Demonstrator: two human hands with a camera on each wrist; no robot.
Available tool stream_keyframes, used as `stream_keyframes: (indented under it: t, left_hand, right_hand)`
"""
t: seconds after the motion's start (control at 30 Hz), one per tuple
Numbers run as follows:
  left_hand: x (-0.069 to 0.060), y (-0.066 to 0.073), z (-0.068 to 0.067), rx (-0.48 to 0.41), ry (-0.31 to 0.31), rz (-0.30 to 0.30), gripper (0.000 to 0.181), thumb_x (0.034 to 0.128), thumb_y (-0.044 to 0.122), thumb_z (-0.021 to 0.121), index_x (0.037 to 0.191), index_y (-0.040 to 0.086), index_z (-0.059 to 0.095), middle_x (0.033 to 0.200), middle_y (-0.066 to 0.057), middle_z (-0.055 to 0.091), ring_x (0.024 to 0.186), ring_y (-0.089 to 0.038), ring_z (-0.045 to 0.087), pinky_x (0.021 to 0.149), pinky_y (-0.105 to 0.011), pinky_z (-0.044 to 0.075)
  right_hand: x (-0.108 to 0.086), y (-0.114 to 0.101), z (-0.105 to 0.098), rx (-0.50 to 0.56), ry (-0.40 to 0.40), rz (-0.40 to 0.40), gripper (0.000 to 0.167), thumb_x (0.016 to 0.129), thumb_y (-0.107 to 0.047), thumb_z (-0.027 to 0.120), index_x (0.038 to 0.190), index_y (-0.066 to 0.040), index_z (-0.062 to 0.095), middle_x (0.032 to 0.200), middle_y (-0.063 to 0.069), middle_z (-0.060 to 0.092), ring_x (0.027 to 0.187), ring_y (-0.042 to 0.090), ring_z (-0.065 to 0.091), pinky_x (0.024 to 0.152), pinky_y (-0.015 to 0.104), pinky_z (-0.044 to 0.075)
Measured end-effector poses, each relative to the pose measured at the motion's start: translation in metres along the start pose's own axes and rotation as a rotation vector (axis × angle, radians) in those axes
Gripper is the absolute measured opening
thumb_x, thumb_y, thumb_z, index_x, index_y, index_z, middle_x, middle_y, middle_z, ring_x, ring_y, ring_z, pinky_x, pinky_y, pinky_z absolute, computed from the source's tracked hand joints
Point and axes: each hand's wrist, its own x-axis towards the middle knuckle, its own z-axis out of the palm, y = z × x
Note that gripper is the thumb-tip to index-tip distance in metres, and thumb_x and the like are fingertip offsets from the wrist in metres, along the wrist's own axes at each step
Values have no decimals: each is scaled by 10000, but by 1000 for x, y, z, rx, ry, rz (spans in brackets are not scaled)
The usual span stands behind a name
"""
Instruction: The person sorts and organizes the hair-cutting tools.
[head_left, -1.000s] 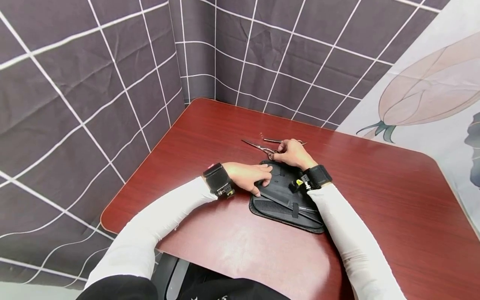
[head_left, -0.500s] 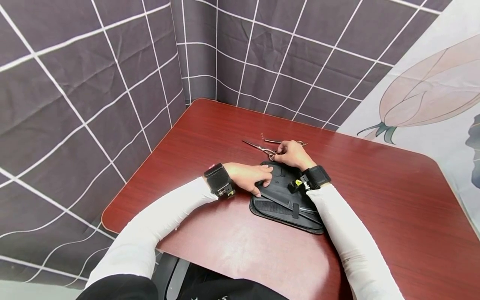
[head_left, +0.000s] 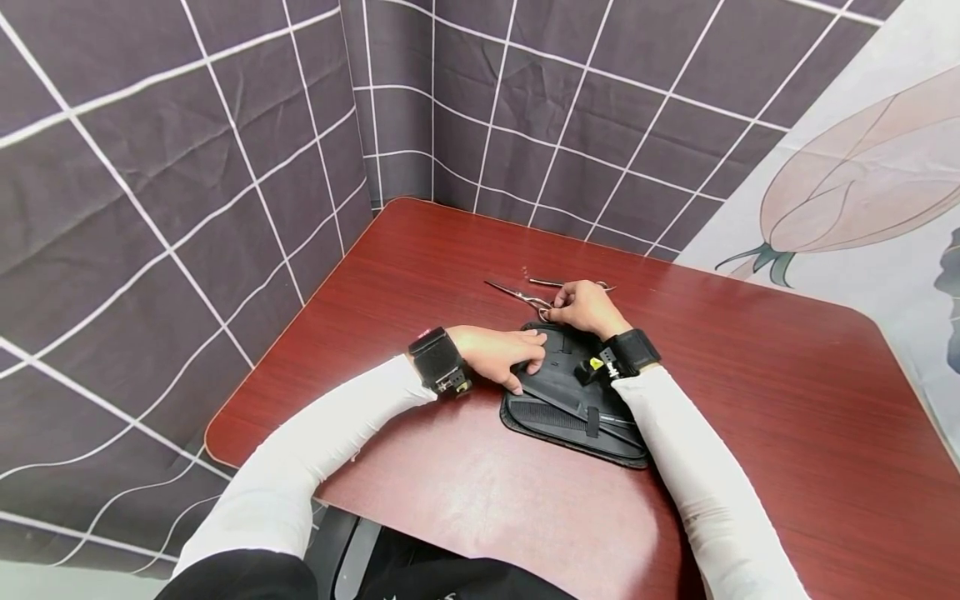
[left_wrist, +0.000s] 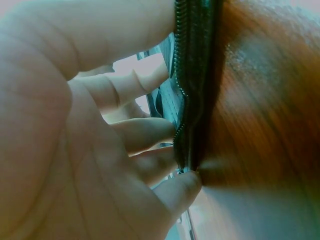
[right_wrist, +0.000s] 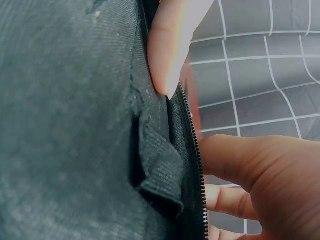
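A black zip case (head_left: 558, 367) lies on the table; its zipped edge also shows in both wrist views. My left hand (head_left: 497, 354) rests on the case's left side, thumb and fingers spread at the edge (left_wrist: 192, 75). Just beyond the case's far edge, my right hand (head_left: 588, 308) has curled fingers at the ring handles of a pair of silver scissors (head_left: 513, 292) and pinches them, blades pointing left. The contact is partly hidden. In the right wrist view the right thumb (right_wrist: 230, 155) is behind the zip. A black comb (head_left: 547, 412) is held in the case by a strap.
A second silver scissors-like tool (head_left: 543, 282) lies behind the right hand, its handle partly covered. The red-brown wooden table (head_left: 420, 258) stands in a corner of grey gridded curtain (head_left: 480, 108). A white flowered sheet (head_left: 847, 192) hangs at the right.
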Motion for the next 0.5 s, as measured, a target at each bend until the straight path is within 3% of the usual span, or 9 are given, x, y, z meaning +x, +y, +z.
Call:
stream_keyframes:
  t: [0.5]
  left_hand:
    - [1, 0, 0, -4, 1, -3, 314, 928, 244, 781, 1036, 91, 529, 1695, -254, 227, 1628, -317, 109, 1310, -371, 147]
  right_hand:
    - [2, 0, -1, -32, 7, -28, 175, 827, -181, 775, 709, -90, 684, 590, -55, 585, 593, 151, 516, 572, 279, 385]
